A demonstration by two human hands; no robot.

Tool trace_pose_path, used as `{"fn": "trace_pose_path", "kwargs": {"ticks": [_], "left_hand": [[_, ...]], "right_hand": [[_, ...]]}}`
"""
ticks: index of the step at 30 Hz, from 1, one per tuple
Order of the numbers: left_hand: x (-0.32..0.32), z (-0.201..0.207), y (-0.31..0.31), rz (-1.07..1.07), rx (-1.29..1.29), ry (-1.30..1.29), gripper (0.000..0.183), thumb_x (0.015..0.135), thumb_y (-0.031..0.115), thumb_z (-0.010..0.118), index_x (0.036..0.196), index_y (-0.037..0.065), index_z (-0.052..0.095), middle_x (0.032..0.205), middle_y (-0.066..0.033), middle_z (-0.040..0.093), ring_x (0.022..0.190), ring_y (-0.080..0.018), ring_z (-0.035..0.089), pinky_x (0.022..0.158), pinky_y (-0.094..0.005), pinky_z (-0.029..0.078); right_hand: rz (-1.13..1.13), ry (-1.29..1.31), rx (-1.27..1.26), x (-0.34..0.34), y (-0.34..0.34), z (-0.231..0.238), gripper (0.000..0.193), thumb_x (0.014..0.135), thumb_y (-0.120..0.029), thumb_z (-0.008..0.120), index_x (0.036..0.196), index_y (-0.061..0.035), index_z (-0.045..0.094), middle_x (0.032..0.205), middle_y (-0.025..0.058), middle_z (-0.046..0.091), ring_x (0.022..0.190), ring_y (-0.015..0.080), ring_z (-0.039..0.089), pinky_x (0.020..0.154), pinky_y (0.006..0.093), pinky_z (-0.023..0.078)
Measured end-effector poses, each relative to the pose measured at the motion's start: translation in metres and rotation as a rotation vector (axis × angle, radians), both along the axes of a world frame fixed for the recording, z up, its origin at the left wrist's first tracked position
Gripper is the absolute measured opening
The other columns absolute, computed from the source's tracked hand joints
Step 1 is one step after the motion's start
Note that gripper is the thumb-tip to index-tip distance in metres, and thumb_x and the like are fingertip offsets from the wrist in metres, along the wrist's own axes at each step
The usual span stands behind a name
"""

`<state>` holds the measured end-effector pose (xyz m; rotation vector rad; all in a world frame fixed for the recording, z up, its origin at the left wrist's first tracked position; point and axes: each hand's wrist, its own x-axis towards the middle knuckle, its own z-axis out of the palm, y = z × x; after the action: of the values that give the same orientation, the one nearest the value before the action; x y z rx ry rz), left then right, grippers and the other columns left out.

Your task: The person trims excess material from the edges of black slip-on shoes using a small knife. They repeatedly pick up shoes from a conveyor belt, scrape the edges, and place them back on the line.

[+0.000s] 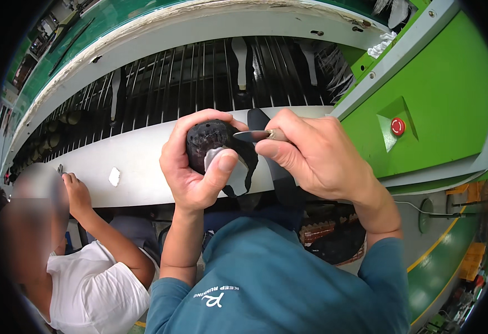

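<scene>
My left hand (181,167) is wrapped round a black shoe upper (209,133), its rounded toe turned up and its pale grey underside partly showing. The thumb presses on that underside. In my right hand (330,158) is a small knife (249,136), gripped by its short light-brown handle. Its blade points left and lies at the edge of the upper; whether it touches cannot be told. Behind my right fingers a dark strap-like piece (282,177) runs down over the white ledge (144,158). Both hands are above this ledge.
Beyond the ledge, a conveyor of metal rods (166,75) carries several dark shoes with pale undersides. A green machine panel (444,106) with a red stop button (398,127) stands at the right. A white scrap (114,176) lies on the ledge. At the left sits a co-worker in a white shirt (96,286).
</scene>
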<state>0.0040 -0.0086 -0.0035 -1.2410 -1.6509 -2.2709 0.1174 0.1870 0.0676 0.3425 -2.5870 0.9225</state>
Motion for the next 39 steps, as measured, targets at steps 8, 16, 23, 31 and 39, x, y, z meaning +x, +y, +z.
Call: {"fn": "trace_pose_path", "kwargs": {"ticks": [8,16,23,31,39], "left_hand": [[0.007,0.006,-0.006,0.036,-0.081,-0.005,0.059,0.099,0.042,0.081,0.126,-0.008,0.065,0.105,-0.0196,0.078,0.097,-0.0244,0.077,0.092,-0.0370,0.061],[-0.001,0.004,-0.005,0.027,-0.050,0.039,0.031,0.101,0.012,0.079,0.122,-0.007,0.066,0.102,-0.0186,0.079,0.094,-0.0239,0.080,0.087,-0.0347,0.064],[-0.005,0.009,-0.009,-0.008,-0.067,0.065,0.025,0.104,0.007,0.071,0.123,-0.007,0.064,0.104,-0.0194,0.079,0.095,-0.0242,0.080,0.087,-0.0358,0.064],[-0.009,0.013,-0.008,-0.022,-0.115,0.140,0.026,0.106,0.006,0.068,0.127,-0.006,0.061,0.104,-0.0185,0.079,0.096,-0.0235,0.079,0.089,-0.0355,0.063],[-0.013,0.008,-0.003,0.042,-0.147,0.135,0.027,0.110,0.011,0.065,0.130,-0.005,0.060,0.104,-0.0161,0.080,0.094,-0.0192,0.077,0.088,-0.0327,0.061]], "right_hand": [[0.028,-0.002,0.074,-0.009,-0.004,-0.003,0.037,0.107,-0.037,0.072,0.096,-0.0037,0.060,0.072,0.0136,0.069,0.060,0.0390,0.067,0.052,0.0470,0.047],[-0.011,-0.032,0.230,-0.010,-0.009,0.003,0.038,0.108,-0.036,0.071,0.101,-0.0007,0.060,0.068,0.0139,0.070,0.056,0.0366,0.068,0.047,0.0447,0.049],[-0.010,-0.065,0.416,-0.012,-0.012,0.023,0.041,0.110,-0.038,0.068,0.101,0.0012,0.061,0.058,0.0150,0.065,0.048,0.0356,0.066,0.046,0.0444,0.050],[0.004,-0.100,0.480,-0.014,-0.009,0.032,0.042,0.110,-0.038,0.067,0.096,0.0022,0.061,0.051,0.0152,0.059,0.045,0.0355,0.064,0.044,0.0444,0.049],[-0.056,-0.063,0.249,-0.019,-0.018,-0.002,0.045,0.113,-0.036,0.062,0.099,0.0063,0.061,0.053,0.0174,0.059,0.047,0.0380,0.065,0.046,0.0465,0.051]]}}
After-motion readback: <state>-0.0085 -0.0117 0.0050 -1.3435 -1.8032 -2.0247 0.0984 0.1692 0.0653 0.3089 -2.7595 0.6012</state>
